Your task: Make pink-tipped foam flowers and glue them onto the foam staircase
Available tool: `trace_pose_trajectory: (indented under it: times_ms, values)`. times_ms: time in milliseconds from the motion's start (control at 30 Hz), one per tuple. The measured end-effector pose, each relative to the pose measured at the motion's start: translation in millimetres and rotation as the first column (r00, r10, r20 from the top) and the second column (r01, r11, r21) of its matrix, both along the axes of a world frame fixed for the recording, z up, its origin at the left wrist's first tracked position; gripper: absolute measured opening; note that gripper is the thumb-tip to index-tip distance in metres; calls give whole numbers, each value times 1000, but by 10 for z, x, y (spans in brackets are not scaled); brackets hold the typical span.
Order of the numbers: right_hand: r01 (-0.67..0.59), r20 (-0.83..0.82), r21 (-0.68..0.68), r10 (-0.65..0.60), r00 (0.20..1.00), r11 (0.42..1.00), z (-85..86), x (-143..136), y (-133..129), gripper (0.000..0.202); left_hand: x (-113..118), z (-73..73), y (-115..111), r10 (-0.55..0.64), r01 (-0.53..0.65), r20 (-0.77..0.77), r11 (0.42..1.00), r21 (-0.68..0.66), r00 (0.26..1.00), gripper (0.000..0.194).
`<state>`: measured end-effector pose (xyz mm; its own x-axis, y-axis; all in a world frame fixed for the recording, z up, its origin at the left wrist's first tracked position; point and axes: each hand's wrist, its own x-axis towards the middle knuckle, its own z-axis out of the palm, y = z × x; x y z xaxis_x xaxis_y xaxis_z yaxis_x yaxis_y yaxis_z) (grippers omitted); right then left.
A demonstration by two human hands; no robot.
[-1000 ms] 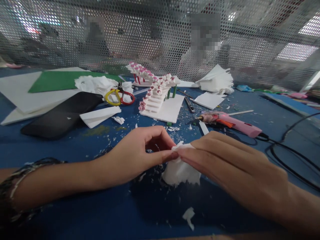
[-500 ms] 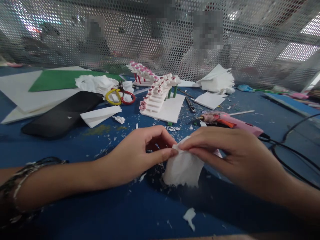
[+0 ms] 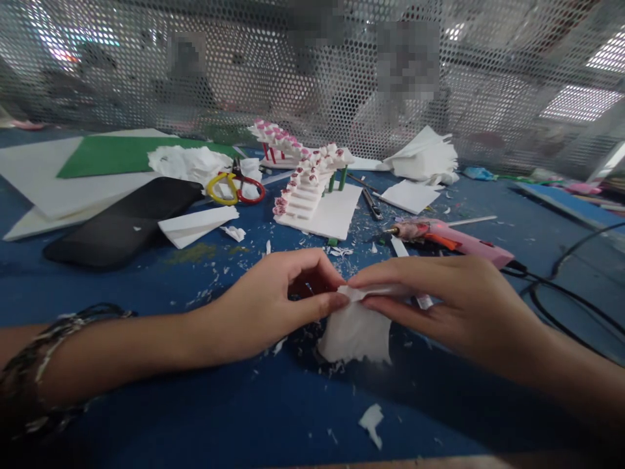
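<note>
Paper [image 3: 355,333], white and thin, with a ragged lower edge.

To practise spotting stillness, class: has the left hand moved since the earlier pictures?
No, not noticeably: the left hand keeps its place, shifting neither way, relative to the white model staircase.

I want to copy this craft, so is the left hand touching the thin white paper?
Touching. The head view shows it: the left hand has its thumb tip against the top edge of the thin white paper.
</note>
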<state>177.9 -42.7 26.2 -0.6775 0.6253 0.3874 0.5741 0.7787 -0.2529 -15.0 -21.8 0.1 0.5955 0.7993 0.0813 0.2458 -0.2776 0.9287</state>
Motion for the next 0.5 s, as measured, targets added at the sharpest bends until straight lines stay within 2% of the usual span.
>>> trace_pose_trajectory:
  times_ms: [167,267,500]
  values:
    - [-51,41,65,48,998,997,24,23,-5,16,1,18,8,-8,8,-11,1000,14,1000,10]
    - [-84,7,81,84,996,993,11,5,-2,15,3,30,10,-10,10,-16,1000,24,1000,10]
    - [-9,-87,17,10,996,1000,-36,-62,4,7,-8,-3,-4,-5,6,-13,996,92,1000,11]
